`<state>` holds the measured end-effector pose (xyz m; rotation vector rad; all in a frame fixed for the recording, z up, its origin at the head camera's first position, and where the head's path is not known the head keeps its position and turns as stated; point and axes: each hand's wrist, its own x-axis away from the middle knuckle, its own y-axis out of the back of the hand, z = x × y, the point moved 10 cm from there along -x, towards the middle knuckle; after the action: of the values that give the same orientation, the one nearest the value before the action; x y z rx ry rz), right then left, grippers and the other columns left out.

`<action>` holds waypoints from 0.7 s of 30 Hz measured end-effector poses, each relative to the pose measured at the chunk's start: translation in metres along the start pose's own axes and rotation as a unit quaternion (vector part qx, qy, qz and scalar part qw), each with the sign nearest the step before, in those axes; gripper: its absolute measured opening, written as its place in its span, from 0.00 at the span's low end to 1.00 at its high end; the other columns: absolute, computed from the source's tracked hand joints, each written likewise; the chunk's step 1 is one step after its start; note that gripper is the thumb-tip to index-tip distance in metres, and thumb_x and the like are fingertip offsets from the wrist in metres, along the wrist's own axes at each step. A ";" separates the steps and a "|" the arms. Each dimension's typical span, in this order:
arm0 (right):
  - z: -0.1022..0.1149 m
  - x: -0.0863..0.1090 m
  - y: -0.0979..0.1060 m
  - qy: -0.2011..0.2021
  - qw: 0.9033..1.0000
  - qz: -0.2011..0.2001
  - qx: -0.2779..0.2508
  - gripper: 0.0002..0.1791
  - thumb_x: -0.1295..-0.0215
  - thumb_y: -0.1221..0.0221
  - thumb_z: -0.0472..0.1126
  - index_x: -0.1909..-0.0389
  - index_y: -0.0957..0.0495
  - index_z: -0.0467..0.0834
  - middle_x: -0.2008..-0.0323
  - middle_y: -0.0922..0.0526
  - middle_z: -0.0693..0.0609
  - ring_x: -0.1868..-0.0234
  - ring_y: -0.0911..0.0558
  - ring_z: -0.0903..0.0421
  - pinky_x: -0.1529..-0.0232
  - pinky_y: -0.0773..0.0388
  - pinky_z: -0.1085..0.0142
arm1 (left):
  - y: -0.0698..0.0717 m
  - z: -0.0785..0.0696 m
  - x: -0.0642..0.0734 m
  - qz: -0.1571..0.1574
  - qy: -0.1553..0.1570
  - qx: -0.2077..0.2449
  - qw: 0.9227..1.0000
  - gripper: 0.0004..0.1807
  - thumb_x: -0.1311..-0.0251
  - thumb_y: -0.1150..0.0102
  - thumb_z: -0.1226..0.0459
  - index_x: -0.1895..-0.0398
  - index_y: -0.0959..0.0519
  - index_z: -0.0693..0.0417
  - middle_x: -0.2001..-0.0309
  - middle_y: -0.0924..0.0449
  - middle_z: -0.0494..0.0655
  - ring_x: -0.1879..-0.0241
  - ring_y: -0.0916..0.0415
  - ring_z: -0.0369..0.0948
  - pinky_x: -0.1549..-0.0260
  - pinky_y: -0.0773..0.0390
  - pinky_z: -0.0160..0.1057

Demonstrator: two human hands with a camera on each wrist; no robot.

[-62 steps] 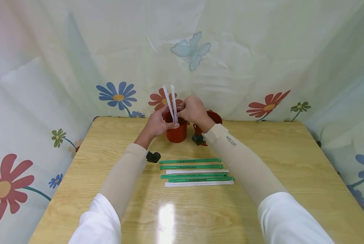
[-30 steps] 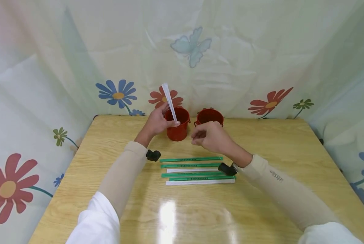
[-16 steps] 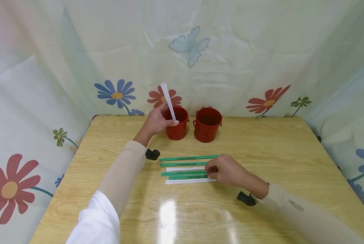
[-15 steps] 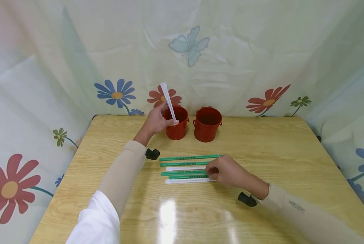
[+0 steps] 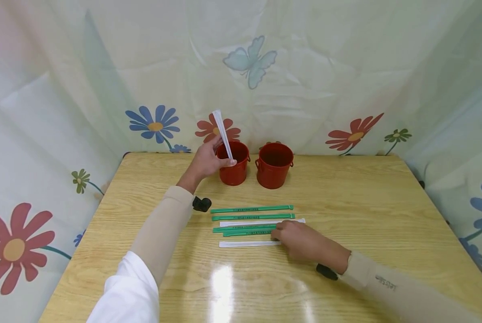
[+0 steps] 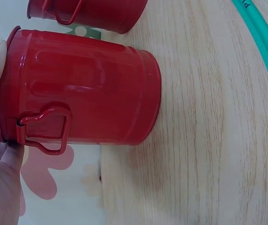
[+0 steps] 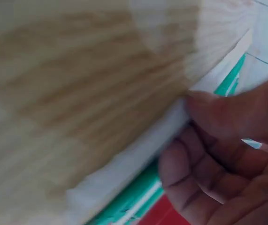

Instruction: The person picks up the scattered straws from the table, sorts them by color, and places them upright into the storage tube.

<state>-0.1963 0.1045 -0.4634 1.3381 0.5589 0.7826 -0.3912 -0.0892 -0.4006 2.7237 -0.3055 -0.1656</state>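
Observation:
My left hand (image 5: 206,159) grips the rim of the left red bucket (image 5: 233,176), thumb in front and fingers behind. White wrapped straws (image 5: 223,134) lean up out of it, overlapping in the head view. The left wrist view shows the same bucket (image 6: 87,89) upright on the wood, its wire handle hanging at the side. My right hand (image 5: 299,240) is low over the row's right end and pinches the nearest white wrapped straw (image 5: 249,244). In the right wrist view, thumb and fingertips close on this white straw (image 7: 129,161); green wrapped straws (image 7: 145,185) lie just beyond.
A second red bucket (image 5: 273,177) stands right of the first. Several green wrapped straws (image 5: 252,209) and another white straw (image 5: 245,223) lie side by side across the wooden table (image 5: 176,278). A flower-printed curtain (image 5: 305,89) hangs around the back and sides.
My right hand has left the left bucket, come down to the row and taken the nearest white straw, which has shifted slightly toward me. The left hand keeps its place.

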 end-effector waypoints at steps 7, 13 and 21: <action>0.009 -0.002 0.002 0.021 0.999 0.040 -0.012 0.17 0.52 0.36 0.20 0.70 0.22 0.46 0.75 0.29 0.60 0.73 0.33 0.63 0.70 0.33 0.69 | -0.001 0.000 0.000 0.001 0.002 -0.003 1.000 0.51 0.41 0.24 0.63 0.17 0.42 0.42 0.24 0.29 0.45 0.25 0.32 0.48 0.28 0.26 0.51; 0.007 -0.001 0.027 0.028 0.994 -0.014 -0.102 0.17 0.44 0.42 0.19 0.77 0.26 0.45 0.77 0.39 0.62 0.73 0.41 0.65 0.72 0.40 0.72 | 0.000 0.000 0.000 -0.003 -0.002 -0.014 1.000 0.51 0.41 0.24 0.63 0.17 0.42 0.41 0.24 0.29 0.45 0.24 0.33 0.48 0.28 0.25 0.51; -0.008 -0.012 0.073 0.004 0.971 -0.085 -0.224 0.11 0.39 0.34 0.23 0.68 0.18 0.43 0.72 0.18 0.59 0.70 0.25 0.69 0.68 0.22 0.73 | 0.001 -0.001 0.002 -0.007 0.002 -0.011 1.000 0.53 0.42 0.23 0.63 0.16 0.44 0.42 0.23 0.30 0.46 0.24 0.34 0.48 0.26 0.28 0.50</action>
<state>-0.2225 0.1039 -0.3937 0.8588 0.4616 0.7221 -0.3898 -0.0902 -0.3989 2.7045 -0.2830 -0.1671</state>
